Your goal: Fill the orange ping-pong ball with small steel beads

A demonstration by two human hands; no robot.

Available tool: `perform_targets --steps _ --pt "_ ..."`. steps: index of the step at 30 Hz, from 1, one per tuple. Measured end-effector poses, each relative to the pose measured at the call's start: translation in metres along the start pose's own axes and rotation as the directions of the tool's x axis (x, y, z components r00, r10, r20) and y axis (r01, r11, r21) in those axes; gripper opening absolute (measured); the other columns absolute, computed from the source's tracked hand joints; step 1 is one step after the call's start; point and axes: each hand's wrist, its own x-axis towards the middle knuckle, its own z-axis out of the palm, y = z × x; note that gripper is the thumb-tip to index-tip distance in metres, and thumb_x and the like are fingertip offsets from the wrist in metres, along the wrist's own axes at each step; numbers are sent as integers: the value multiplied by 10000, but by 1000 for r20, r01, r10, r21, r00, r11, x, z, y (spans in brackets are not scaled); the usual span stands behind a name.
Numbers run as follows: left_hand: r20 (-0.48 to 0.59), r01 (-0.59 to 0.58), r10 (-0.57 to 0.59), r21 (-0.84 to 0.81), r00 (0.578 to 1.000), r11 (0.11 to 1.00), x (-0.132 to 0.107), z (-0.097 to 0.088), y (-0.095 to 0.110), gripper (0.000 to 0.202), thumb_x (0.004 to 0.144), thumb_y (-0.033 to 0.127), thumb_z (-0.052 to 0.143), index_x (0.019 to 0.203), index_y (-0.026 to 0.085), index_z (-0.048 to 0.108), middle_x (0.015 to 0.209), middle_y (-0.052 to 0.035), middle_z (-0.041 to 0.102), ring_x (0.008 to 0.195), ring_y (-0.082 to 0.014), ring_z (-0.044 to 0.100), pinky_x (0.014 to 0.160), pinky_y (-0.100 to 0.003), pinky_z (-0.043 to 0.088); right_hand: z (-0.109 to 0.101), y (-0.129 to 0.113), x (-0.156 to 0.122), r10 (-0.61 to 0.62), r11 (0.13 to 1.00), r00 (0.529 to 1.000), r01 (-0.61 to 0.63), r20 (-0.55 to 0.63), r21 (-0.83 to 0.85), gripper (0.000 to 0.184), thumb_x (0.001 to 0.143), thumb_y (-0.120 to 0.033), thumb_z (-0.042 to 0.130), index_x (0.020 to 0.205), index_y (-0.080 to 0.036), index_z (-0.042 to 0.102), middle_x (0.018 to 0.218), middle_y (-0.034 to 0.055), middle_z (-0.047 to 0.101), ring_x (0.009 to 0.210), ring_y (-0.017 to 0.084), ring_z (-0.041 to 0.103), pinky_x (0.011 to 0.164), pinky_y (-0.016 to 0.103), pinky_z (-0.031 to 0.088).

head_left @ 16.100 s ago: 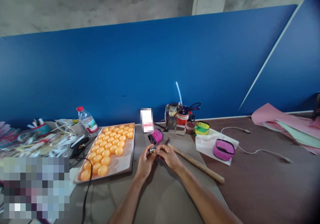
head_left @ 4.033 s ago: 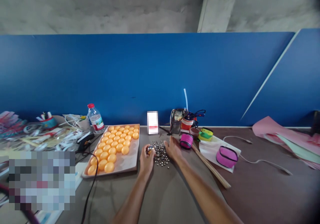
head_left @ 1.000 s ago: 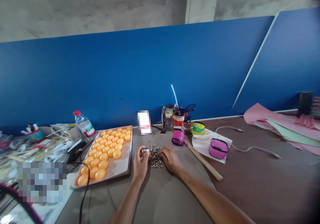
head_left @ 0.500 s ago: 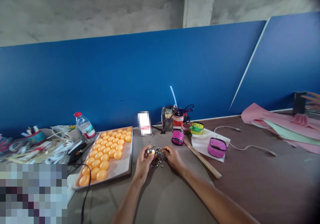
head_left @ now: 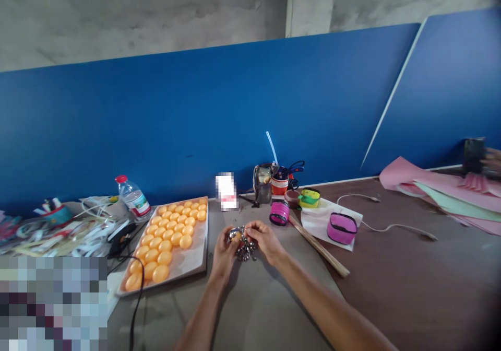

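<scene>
My left hand (head_left: 224,252) is closed around a small orange ball (head_left: 236,236), whose top bears shiny silver bits. Just to its right, my right hand (head_left: 264,240) has thumb and forefinger pinched together close to the ball; whatever is between the fingertips is too small to make out. Below the two hands lies a pile of small shiny metal pieces (head_left: 245,252) on the grey mat (head_left: 270,299). A tray (head_left: 195,259) to the left carries rows of similar orange balls (head_left: 164,258).
A capped bottle (head_left: 135,199) and tangled clutter stand left. Behind are a pixelated white item (head_left: 226,191) and an orange-white cup (head_left: 279,185). Magenta mesh pieces (head_left: 342,228), thin wooden sticks (head_left: 321,249) and a white cable (head_left: 407,230) lie right. Another person's hand (head_left: 493,160) shows at far right.
My right hand has moved left and slightly up from the metal pieces to the ball in my left hand. The other person's hand has shifted toward the right edge.
</scene>
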Motion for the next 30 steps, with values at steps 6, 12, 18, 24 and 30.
perform_targets --steps 6,12,18,24,30 --pt "23 -27 24 131 999 991 4 -4 -3 479 718 441 654 1102 169 565 1075 -103 643 972 -214 615 882 -351 475 2 21 -3 51 992 995 -60 84 114 253 580 -361 736 647 -183 569 542 -53 507 514 86 409 525 222 306" --pt "31 -58 53 182 998 982 1 -2 -2 472 705 436 667 1081 166 572 1051 -104 657 943 -223 631 855 -355 493 0 24 -2 105 981 990 -119 98 152 281 585 -387 747 672 -192 564 533 -54 520 491 95 435 520 233 325" --pt "52 -92 83 208 995 974 -4 1 0 479 743 439 633 1126 167 539 1090 -113 636 975 -220 620 880 -348 481 -2 24 -1 116 983 988 -129 105 131 267 582 -366 751 676 -182 581 568 -42 554 520 97 463 538 232 345" --pt "53 -113 103 233 993 966 -4 -1 -3 467 767 418 617 1155 176 523 1120 -116 625 988 -220 617 893 -355 474 -2 24 -5 113 987 989 -122 93 101 240 609 -356 729 676 -187 573 557 -49 528 514 90 438 524 226 322" --pt "60 -140 128 295 990 945 -2 -5 -8 452 772 412 612 1153 178 547 1138 -121 624 1026 -235 600 915 -369 459 -1 24 -6 98 988 991 -108 95 107 248 598 -367 723 657 -184 565 546 -49 524 506 88 425 537 231 314"
